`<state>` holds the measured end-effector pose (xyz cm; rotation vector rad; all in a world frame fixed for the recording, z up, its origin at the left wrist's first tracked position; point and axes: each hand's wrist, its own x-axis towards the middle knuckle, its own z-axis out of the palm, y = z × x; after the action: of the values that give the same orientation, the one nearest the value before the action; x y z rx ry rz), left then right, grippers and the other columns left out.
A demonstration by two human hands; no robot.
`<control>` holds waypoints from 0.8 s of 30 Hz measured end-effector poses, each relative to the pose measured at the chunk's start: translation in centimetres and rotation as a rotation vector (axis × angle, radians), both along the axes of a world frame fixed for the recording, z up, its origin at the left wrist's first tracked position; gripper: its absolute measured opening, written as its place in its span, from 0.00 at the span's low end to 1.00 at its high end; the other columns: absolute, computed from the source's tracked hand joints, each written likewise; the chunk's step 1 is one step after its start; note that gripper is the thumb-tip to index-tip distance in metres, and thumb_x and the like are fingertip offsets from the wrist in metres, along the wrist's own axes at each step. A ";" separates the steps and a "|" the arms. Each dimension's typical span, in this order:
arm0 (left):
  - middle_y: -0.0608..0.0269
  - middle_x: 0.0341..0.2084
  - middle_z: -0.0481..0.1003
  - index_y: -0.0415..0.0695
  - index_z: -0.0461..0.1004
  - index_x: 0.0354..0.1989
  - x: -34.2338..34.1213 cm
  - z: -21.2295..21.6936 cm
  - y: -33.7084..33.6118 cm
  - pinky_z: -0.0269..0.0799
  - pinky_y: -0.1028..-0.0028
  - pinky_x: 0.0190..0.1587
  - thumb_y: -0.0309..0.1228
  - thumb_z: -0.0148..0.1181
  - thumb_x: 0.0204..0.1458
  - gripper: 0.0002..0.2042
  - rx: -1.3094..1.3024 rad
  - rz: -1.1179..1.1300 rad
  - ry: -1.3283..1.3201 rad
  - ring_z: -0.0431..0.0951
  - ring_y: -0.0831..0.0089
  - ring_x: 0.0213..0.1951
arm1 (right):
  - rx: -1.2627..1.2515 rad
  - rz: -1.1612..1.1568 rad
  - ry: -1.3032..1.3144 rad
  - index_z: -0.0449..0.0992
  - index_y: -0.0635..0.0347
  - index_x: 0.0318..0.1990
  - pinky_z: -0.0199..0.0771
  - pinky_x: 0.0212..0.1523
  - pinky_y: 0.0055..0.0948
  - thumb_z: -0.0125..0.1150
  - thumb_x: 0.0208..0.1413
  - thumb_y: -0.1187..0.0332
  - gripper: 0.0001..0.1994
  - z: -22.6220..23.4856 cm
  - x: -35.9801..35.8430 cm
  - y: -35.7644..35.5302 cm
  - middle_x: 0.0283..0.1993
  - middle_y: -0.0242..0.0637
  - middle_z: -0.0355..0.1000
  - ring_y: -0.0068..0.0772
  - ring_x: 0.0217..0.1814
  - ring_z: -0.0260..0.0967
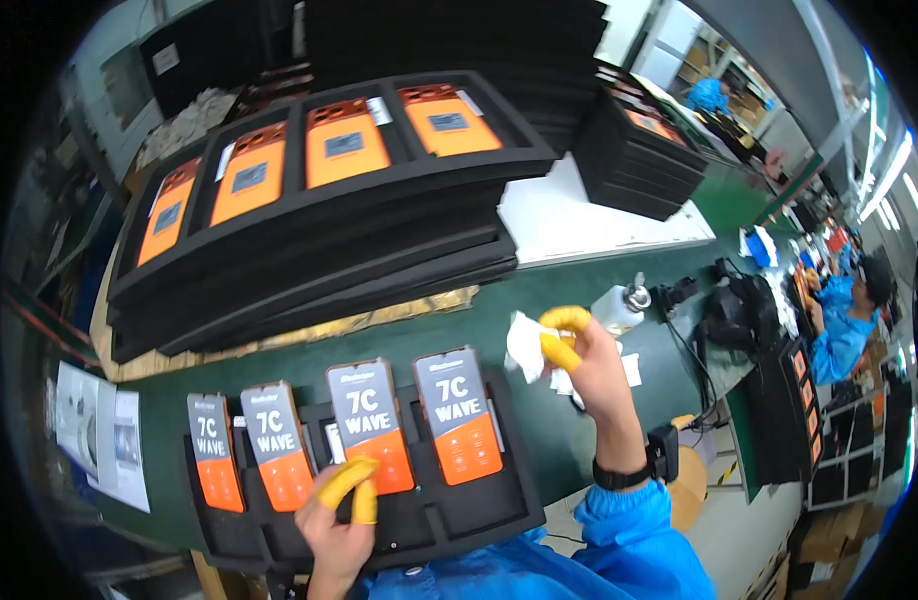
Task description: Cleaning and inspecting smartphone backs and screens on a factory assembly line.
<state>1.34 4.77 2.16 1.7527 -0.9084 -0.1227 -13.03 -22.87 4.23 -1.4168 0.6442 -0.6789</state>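
Note:
My right hand [597, 365], with yellow finger cots on its fingers, is closed on a crumpled white wipe [525, 347] held above the green bench. My left hand [337, 520], also in yellow finger cots, is at the lower edge of the third phone [372, 425] from the left. Its fingertips come together in a pinch; whether anything is between them is hidden. This phone and three others, the leftmost phone [214, 455], the second phone [277, 445] and the rightmost phone [459, 415], lie in a row on a black foam tray [514, 480], with grey and orange film on their fronts.
Behind stands a stack of black foam trays [329, 235], its top one holding orange-backed phones [344, 145]. A pump bottle [622, 305] and black cables [694, 345] are to the right. Printed sheets [104, 435] lie at left. A co-worker [847, 320] sits far right.

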 end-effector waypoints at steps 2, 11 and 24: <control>0.56 0.35 0.79 0.33 0.68 0.50 -1.1 0.9 -0.9 0.73 0.74 0.44 0.20 0.59 0.51 0.17 -0.119 -0.212 0.420 0.78 0.72 0.41 | 0.018 0.101 -0.024 0.70 0.65 0.43 0.73 0.33 0.22 0.59 0.54 0.78 0.10 0.5 -0.1 3.7 0.39 0.35 0.72 0.22 0.36 0.71; 0.55 0.44 0.75 0.33 0.66 0.52 -1.5 -0.4 -3.7 0.72 0.74 0.50 0.19 0.59 0.52 0.18 -0.189 -0.322 0.801 0.76 0.73 0.47 | -0.182 0.209 -0.009 0.76 0.60 0.41 0.75 0.40 0.26 0.66 0.43 0.81 0.15 -0.4 0.7 11.3 0.42 0.39 0.71 0.33 0.43 0.71; 0.56 0.36 0.79 0.39 0.76 0.38 -1.8 3.6 -2.2 0.74 0.70 0.43 0.20 0.65 0.41 0.13 0.145 -0.291 0.001 0.79 0.62 0.40 | -0.690 -0.795 0.293 0.76 0.63 0.42 0.63 0.25 0.16 0.63 0.51 0.76 0.10 2.5 -9.7 -4.5 0.30 0.30 0.71 0.15 0.24 0.62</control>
<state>-0.49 2.62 5.78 1.7420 -1.1753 -0.3870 -22.69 -27.40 6.69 -1.9115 1.3199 -1.4278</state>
